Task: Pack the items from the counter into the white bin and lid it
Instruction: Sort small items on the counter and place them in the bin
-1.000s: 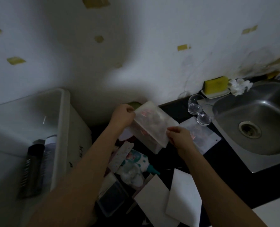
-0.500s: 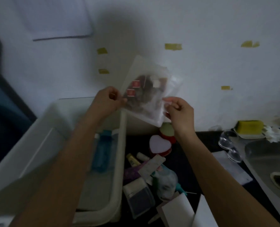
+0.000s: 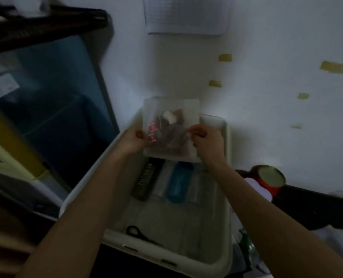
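Observation:
A clear plastic pouch with small red-labelled packets inside hangs upright over the far end of the white bin. My left hand pinches its left edge and my right hand pinches its right edge. Inside the bin lie a dark box, a blue bottle, clear packets and black scissors.
A red tin with a gold lid stands on the black counter right of the bin. More counter items show blurred at the lower right. A blue panel and dark shelf edge are on the left. The white wall is behind.
Both hands carried the pouch left from over the counter to above the bin and turned it upright. The view swung left, so the sink is out of sight.

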Motion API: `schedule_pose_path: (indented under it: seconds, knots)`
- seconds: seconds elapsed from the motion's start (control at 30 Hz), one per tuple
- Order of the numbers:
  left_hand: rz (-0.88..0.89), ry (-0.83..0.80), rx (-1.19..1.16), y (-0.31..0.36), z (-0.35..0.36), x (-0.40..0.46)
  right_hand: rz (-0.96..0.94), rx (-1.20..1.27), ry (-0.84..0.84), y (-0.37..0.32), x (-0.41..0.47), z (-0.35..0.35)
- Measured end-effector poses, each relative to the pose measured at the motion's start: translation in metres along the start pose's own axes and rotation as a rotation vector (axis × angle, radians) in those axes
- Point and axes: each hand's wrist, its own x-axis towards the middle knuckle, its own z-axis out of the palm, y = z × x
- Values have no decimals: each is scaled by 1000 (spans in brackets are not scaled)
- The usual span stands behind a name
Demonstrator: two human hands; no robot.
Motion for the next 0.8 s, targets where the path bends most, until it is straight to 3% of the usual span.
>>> schedule_pose_path:
  seconds: [0.2, 0.33, 0.43, 0.57, 0.8]
  knots:
    - [-185, 17, -30, -43, 14, 37, 213, -54, 32, 27, 21, 52]
    - [-267, 23, -22, -74, 23, 68, 297, -157, -76, 49, 37, 76]
    - [-215, 37, -39, -93, 31, 89, 362, -194, -134, 68, 46, 93]
    - [-190, 17, 33, -115, 43, 120, 443, -75, -61, 91, 54, 113]
    - [-136, 31, -45, -137, 64, 150, 432, 4, -69, 125, 60, 132]
